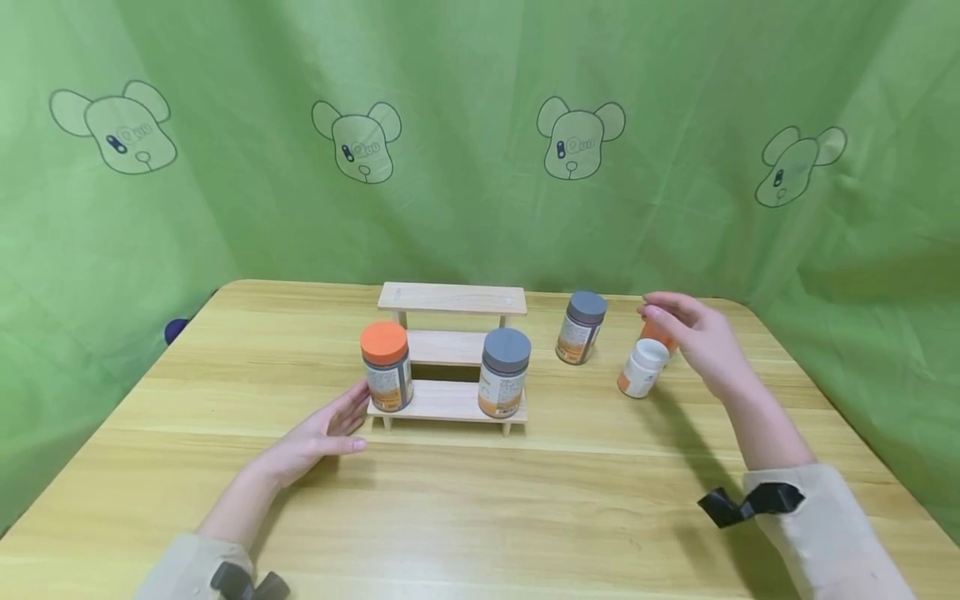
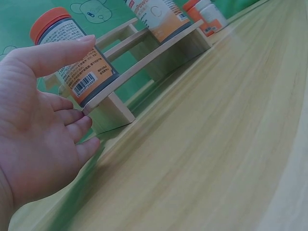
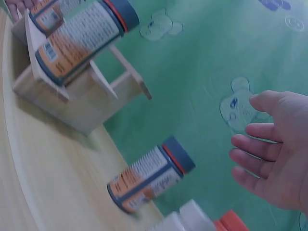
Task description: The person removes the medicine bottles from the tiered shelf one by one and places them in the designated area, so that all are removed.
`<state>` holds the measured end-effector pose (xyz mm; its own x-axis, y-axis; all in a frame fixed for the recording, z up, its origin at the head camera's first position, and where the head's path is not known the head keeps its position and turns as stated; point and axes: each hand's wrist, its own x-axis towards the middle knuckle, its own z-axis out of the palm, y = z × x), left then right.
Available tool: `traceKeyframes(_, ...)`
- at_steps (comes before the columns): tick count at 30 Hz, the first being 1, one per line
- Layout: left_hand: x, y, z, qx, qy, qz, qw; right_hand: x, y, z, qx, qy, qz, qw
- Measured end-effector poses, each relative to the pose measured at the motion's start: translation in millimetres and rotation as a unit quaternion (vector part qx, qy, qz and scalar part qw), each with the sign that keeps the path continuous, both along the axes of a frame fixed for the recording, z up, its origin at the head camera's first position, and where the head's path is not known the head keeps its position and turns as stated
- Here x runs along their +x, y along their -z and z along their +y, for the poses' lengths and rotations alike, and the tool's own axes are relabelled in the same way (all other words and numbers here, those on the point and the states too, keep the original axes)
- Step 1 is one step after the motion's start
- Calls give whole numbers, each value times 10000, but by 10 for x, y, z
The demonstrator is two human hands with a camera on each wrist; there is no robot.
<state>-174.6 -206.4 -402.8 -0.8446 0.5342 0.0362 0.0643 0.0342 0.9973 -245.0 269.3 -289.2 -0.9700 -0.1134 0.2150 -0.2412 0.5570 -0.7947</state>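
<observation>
Yellowish, streaky wood grain covers the smooth desk (image 1: 450,517), where the relaxed, empty left hand (image 1: 318,437) has its fingertips at the left end of a pale wooden stepped rack (image 1: 446,402), whose lowest tier carries a cylindrical orange-lidded bottle (image 1: 387,379) and a cylindrical grey-lidded bottle (image 1: 503,379). Farther right, the right hand (image 1: 697,342), loosely open and empty, hovers by a partly hidden orange bottle (image 1: 657,332) behind a small white plastic bottle (image 1: 642,371), near another grey-lidded cylinder (image 1: 579,329); creased green cloth (image 1: 465,183) hangs beyond.
</observation>
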Motion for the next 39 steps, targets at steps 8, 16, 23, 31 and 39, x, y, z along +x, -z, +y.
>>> traceKeyframes(8,-7,-6,-6,-16,-9,-17,10000,46,-69,-282,-587,-637,248,9959)
traceKeyframes(16,-17,-6,7,-1,-8,-56,10000,74,-105,-540,-426,-876,212,9950)
traceKeyframes(23,-21,9,-2,21,7,-67,10000,73,-43,-759,-634,-1243,180,9901)
traceKeyframes(31,-10,-11,-9,16,19,-36,10000,41,45,-987,-770,-1729,-21,9819)
traceKeyframes(39,-1,-13,-10,46,60,-33,10000,45,123,-1149,-774,-2116,-229,9740)
